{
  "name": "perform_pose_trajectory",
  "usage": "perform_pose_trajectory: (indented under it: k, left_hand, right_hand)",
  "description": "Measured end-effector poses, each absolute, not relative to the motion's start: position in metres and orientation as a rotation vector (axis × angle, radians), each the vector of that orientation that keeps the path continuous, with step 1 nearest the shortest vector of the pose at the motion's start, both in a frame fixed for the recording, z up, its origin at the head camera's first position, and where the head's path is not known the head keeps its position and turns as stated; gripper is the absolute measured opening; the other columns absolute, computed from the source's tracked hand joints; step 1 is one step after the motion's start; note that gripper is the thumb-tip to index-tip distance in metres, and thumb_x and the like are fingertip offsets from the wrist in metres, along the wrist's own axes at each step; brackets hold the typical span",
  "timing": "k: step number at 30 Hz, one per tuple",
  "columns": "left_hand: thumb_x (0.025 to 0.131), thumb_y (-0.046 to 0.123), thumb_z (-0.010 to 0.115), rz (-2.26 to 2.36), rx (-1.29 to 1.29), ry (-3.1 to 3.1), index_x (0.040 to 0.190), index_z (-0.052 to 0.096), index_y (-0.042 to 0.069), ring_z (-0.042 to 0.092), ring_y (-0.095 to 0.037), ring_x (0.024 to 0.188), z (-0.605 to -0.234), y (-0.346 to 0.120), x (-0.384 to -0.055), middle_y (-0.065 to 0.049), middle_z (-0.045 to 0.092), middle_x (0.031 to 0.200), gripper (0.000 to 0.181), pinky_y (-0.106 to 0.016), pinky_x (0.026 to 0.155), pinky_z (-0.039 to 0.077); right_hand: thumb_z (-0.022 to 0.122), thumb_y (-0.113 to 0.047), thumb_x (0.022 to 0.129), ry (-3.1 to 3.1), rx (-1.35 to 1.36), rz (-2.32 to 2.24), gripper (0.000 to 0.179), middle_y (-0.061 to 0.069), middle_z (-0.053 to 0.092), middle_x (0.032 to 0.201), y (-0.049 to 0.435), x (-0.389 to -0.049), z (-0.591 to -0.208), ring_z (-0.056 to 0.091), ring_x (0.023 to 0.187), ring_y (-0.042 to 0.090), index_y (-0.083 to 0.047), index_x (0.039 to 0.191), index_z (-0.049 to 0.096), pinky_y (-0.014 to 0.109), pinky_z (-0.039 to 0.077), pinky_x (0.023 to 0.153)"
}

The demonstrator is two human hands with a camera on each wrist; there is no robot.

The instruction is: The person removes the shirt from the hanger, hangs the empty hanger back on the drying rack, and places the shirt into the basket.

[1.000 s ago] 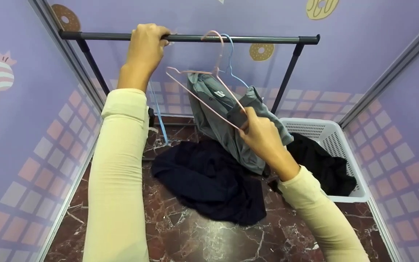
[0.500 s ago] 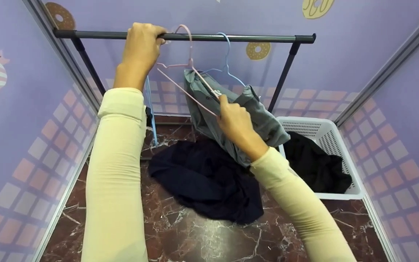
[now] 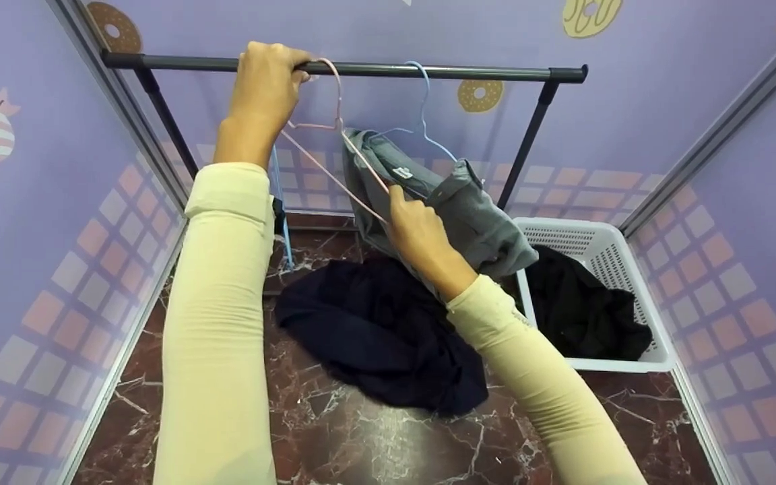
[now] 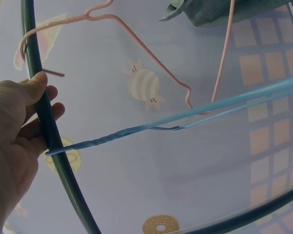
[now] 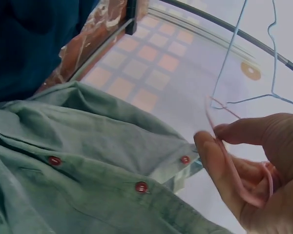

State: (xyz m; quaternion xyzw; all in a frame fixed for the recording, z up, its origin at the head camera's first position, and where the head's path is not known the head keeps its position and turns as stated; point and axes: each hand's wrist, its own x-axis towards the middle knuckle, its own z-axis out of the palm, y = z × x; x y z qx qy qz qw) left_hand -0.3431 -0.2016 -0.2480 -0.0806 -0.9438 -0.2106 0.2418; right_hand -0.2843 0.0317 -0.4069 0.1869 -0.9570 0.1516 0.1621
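Observation:
My left hand (image 3: 263, 87) grips the dark clothes rail (image 3: 489, 73), thumb and fingers round the bar in the left wrist view. Just right of it, the hook of a pink hanger (image 3: 364, 162) is over the rail. My right hand (image 3: 422, 232) holds the hanger's far corner, fingers curled round the pink wire in the right wrist view. No garment is on this hanger. Behind it, a grey-green buttoned shirt (image 3: 479, 212) hangs askew on a blue hanger (image 3: 424, 101). Another blue hanger (image 4: 185, 114) hangs from the rail close to my left hand.
A dark navy garment (image 3: 381, 337) lies heaped on the marbled floor (image 3: 388, 444) below the rail. At the right, a white basket (image 3: 657, 337) holds a black garment (image 3: 590, 310). Patterned purple panels (image 3: 11, 269) enclose both sides and the back.
The pink hanger has slid left along the rail with my right hand, away from the blue hanger to beside my left hand. Its hook now sits lower on the bar. The left hand stays put.

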Motion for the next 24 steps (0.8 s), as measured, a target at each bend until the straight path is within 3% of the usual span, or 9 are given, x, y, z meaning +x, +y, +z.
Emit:
perform_pose_trajectory:
  k: [8,15,24]
  left_hand:
    - [0.102,0.011,0.062,-0.586,-0.207,-2.574,0.124,0.076,0.01,0.068,-0.04,0.119,-0.248,-0.201,-0.343,-0.018,0.074,0.121,0.026,-0.048,0.108,0.051]
    - [0.102,0.011,0.062,-0.585,-0.209,-2.575,0.124,0.076,0.01,0.069,-0.039,0.117,-0.247,-0.199,-0.344,-0.018,0.075,0.121,0.026,-0.047,0.106,0.052]
    - [0.102,0.013,0.063,-0.577,-0.22,-2.562,0.123,0.077,0.012,0.07,-0.038,0.115,-0.25,-0.201,-0.344,-0.018,0.075,0.119,0.025,-0.048,0.103,0.054]
  right_hand:
    - [0.068,-0.025,0.098,-2.791,0.648,0.607,0.038,0.018,0.076,0.09,0.055,-0.277,-0.418,0.073,0.079,0.047,-0.012,0.131,0.055,0.061,0.058,0.063]
    - [0.071,-0.02,0.095,-2.774,0.72,0.581,0.044,0.012,0.073,0.087,0.078,-0.262,-0.419,0.072,0.076,0.045,-0.012,0.134,0.054,0.06,0.057,0.063]
    - [0.077,-0.026,0.091,-2.765,0.775,0.534,0.051,0.001,0.079,0.095,0.103,-0.238,-0.415,0.075,0.082,0.036,-0.013,0.136,0.055,0.056,0.059,0.066]
